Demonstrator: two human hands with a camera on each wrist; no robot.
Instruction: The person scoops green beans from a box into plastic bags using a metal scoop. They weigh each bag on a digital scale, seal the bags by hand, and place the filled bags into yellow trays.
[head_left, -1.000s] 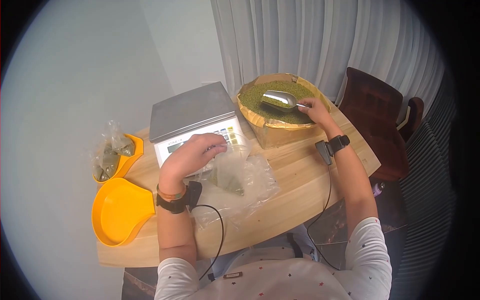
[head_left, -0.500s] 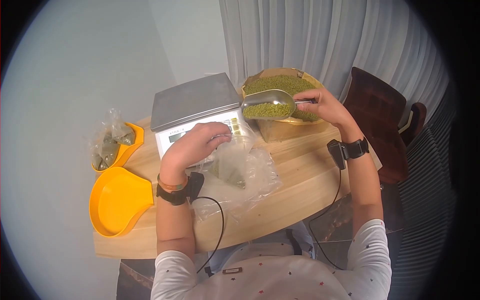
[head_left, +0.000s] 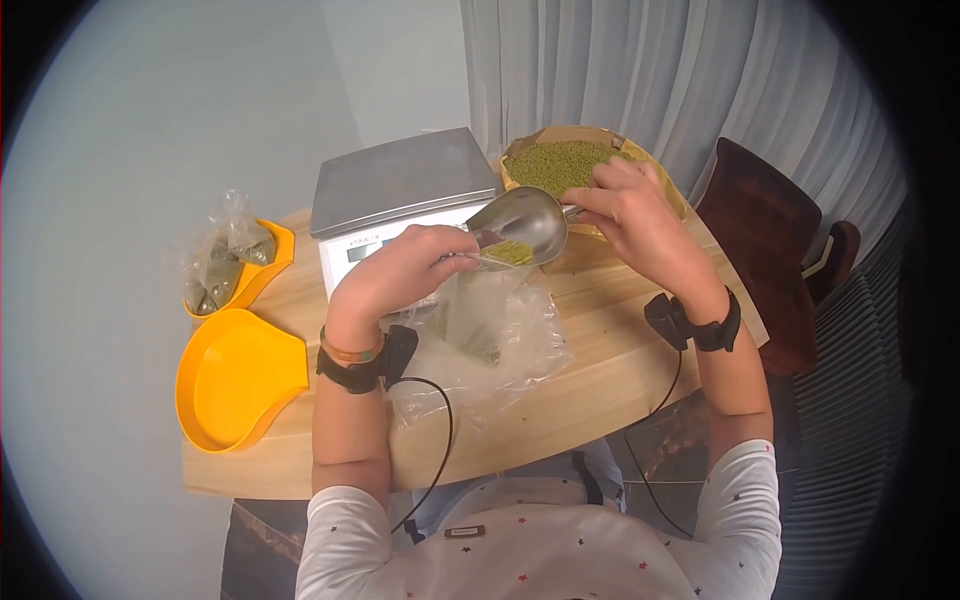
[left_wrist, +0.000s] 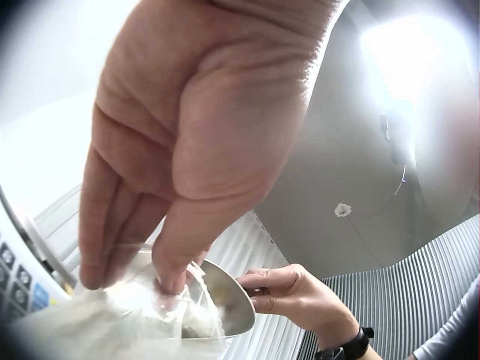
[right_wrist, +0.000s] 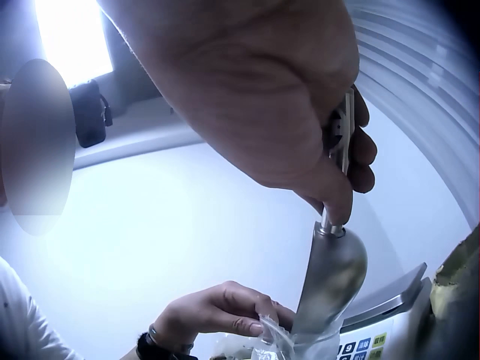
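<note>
In the head view the right hand (head_left: 630, 215) grips the handle of a metal scoop (head_left: 535, 218), which is tilted toward the left with green granules (head_left: 508, 252) near its lip. The left hand (head_left: 405, 270) pinches the rim of a clear plastic bag (head_left: 470, 310), in whose bottom some green granules show. The scoop's lip is at the bag's mouth. From the left wrist view, thumb and fingers hold the bag's edge beside the scoop (left_wrist: 229, 300). The right wrist view shows fingers curled round the scoop's handle.
A scale (head_left: 405, 180) stands behind the left hand. Behind the right hand is a lined box (head_left: 590, 165) full of green granules. At the left are a yellow tray (head_left: 235, 385) and another (head_left: 278, 250) holding filled bags. A dark red chair (head_left: 755, 240) stands right of the table.
The right hand has lifted the loaded scoop from the box, moved it left and tilted it at the bag's mouth. The left hand still pinches the bag.
</note>
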